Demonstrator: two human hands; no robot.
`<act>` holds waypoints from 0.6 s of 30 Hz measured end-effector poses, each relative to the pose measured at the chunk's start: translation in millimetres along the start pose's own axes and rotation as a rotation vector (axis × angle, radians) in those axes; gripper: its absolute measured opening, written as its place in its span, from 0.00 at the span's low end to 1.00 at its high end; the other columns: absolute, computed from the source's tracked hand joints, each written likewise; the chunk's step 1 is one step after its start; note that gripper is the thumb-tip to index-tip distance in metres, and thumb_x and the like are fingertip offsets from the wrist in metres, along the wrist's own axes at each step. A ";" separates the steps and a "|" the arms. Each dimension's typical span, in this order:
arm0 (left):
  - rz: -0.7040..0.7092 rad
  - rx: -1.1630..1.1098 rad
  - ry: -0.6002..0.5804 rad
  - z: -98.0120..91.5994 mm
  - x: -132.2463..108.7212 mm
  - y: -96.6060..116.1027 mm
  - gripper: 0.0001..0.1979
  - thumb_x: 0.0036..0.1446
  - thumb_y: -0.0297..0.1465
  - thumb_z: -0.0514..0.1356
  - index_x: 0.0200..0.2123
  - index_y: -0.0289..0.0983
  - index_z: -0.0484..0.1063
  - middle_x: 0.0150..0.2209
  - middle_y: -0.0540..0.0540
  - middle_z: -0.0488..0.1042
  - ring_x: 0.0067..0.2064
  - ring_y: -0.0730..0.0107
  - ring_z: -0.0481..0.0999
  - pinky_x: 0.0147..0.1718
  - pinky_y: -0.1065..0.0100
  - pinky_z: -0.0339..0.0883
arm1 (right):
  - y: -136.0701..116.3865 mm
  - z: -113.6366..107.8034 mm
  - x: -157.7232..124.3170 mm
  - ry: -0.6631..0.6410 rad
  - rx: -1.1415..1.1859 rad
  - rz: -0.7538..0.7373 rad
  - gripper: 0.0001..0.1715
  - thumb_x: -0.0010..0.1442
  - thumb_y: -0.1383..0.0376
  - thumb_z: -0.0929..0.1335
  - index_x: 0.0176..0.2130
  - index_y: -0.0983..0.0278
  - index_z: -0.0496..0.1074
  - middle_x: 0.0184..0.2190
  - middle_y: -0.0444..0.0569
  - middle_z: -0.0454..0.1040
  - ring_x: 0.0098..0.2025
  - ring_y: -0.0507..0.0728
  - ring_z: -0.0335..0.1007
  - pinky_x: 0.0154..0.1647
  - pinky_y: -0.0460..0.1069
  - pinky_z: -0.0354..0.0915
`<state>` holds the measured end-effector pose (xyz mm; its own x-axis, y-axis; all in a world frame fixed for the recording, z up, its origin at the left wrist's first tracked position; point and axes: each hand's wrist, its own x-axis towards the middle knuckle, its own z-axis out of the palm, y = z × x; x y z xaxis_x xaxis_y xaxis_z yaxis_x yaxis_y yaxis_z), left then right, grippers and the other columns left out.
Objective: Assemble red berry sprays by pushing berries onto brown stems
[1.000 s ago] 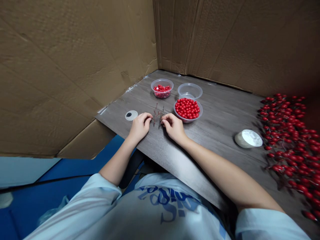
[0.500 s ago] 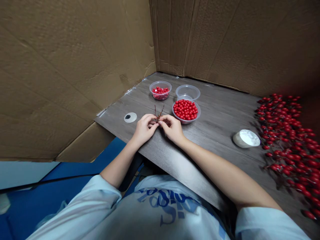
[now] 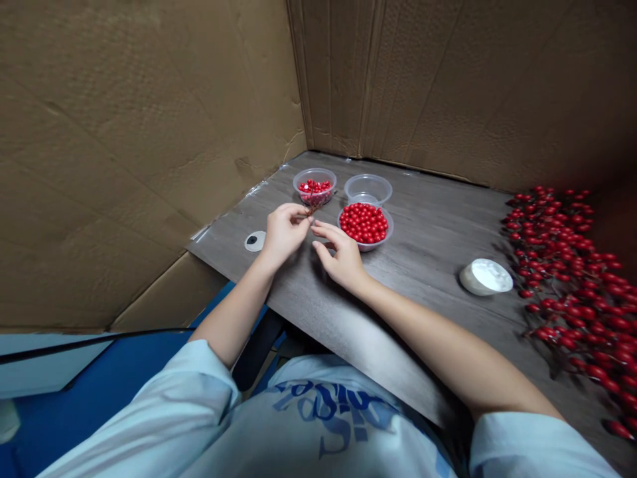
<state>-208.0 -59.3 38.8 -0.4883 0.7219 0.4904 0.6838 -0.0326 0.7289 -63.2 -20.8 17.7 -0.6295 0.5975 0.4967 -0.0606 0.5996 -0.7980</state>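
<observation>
My left hand [image 3: 286, 232] pinches a thin brown twig [image 3: 313, 207] between thumb and fingertips, above the table. Beside it, my right hand [image 3: 340, 253] has thumb and fingers apart, its fingertips close to the twig's lower end; I see nothing held in it. A clear bowl heaped with red berries [image 3: 363, 224] stands just beyond my right hand. Behind the twig is a second clear bowl [image 3: 314, 176] with fewer, smaller-looking red berries. A clear bowl [image 3: 367, 183] with nothing visible inside stands beside that one.
A round white disc with a dark centre [image 3: 254, 241] lies left of my left hand. To the right stands a small white cup [image 3: 486, 276] with white contents. Berry branches [image 3: 572, 265] pile along the right side. Cardboard walls [image 3: 149, 119] enclose the grey wooden table [image 3: 423, 239].
My right hand has let go of the twig and opened slightly away from it. The left hand has lifted the twig a little and tilted it. The view has shifted slightly.
</observation>
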 end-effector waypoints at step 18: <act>-0.042 0.279 -0.020 33.0 89.4 -25.7 0.12 0.52 0.26 0.56 0.37 0.31 0.77 0.40 0.37 0.77 0.42 0.61 0.76 0.46 0.61 0.68 | -16.2 -10.7 18.6 -0.175 -0.160 -0.054 0.22 0.57 0.67 0.63 0.51 0.70 0.70 0.53 0.59 0.68 0.55 0.58 0.66 0.51 0.53 0.67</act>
<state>-251.3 28.9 48.2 -0.5105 0.7322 0.4508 0.7874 0.1875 0.5872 -65.6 -13.7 43.5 -0.7538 0.4696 0.4595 0.0174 0.7134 -0.7005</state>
